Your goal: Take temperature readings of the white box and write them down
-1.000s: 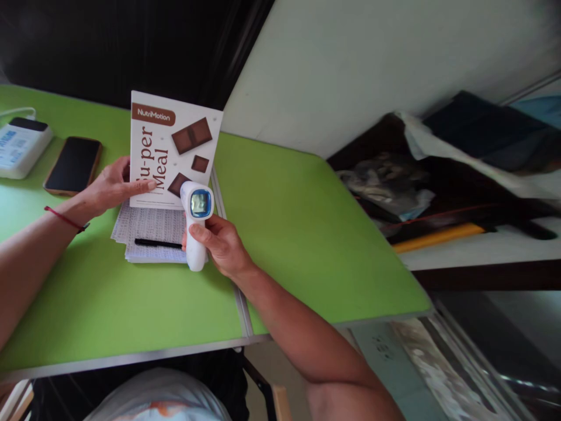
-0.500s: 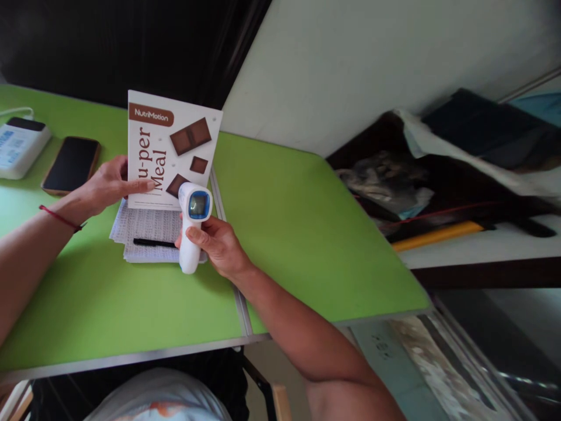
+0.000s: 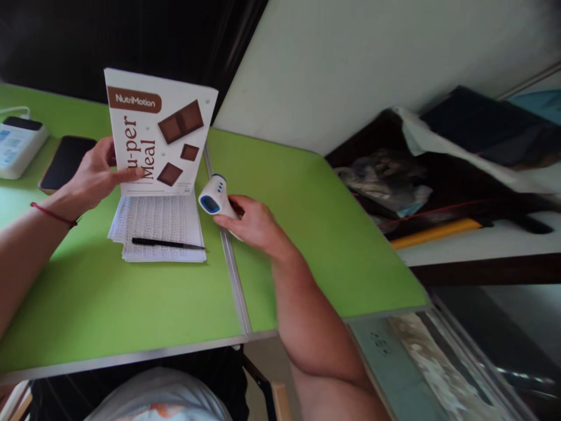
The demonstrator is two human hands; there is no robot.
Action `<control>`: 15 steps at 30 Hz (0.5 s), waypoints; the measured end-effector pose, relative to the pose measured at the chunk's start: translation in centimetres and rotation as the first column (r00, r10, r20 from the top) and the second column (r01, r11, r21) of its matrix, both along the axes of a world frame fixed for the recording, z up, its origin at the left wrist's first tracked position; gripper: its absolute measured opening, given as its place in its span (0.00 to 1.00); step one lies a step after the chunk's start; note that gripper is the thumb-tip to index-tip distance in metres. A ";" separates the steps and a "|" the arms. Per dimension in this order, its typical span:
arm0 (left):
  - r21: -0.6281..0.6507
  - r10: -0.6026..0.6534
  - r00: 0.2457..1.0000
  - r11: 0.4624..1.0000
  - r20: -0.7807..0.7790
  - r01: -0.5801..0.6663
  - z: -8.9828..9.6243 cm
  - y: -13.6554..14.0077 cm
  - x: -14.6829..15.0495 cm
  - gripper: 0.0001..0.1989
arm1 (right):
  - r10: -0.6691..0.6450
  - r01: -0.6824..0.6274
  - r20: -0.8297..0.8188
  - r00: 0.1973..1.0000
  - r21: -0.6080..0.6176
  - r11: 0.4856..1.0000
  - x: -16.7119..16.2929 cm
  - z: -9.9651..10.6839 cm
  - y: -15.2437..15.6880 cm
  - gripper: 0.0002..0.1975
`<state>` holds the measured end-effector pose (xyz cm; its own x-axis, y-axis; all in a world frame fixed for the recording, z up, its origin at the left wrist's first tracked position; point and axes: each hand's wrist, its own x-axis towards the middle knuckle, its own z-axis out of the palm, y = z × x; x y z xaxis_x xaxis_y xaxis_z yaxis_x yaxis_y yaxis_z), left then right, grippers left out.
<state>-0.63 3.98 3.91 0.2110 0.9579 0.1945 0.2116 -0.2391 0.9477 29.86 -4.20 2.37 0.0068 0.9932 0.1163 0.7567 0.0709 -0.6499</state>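
My left hand (image 3: pixel 97 172) grips the lower left edge of a white box (image 3: pixel 179 175) printed with "NutriMotion" and brown chocolate pieces, thumb across its front. The box is held up, tilted, above the far part of a stack of handwritten papers (image 3: pixel 153 219). A black pen (image 3: pixel 166 243) lies across those sheets. To the right, my right hand (image 3: pixel 256 225) is closed around the handle of a white infrared thermometer (image 3: pixel 223 202) with a blue-rimmed screen. The thermometer leans to the left, apart from the box, over the table's metal seam.
A dark phone (image 3: pixel 65 162) and a white device with a cable (image 3: pixel 21 146) lie on the left of the green table (image 3: pixel 175 310). A pale wall (image 3: pixel 328 70) rises behind. On the right, a cluttered shelf (image 3: pixel 394 181) holds cloth and a yellow strip.
The thermometer has swung away from the box's front to the right and tipped over sideways. My left hand has raised the box slightly and shifted it left.
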 end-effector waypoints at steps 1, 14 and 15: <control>0.033 0.045 0.998 0.999 -0.040 -0.044 0.0 0.0 -0.2 0.35 | -0.032 0.032 0.094 0.995 -0.001 0.999 -0.1 -0.4 0.2 0.17; 0.150 0.068 0.985 0.988 -0.155 -0.045 -2.2 0.9 -1.2 0.38 | -0.022 -0.007 0.324 0.946 0.089 0.996 -0.5 -3.1 1.3 0.14; 0.154 0.078 0.982 0.987 -0.175 -0.051 -2.1 0.9 -1.1 0.38 | -0.020 -0.008 0.324 0.946 0.085 0.996 -0.4 -3.1 1.3 0.14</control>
<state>-1.73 4.83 1.78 0.1945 0.9340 0.2996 0.3947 -0.3541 0.8478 29.44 -2.94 -0.75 -0.0394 0.9799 0.1957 0.9260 0.1094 -0.3612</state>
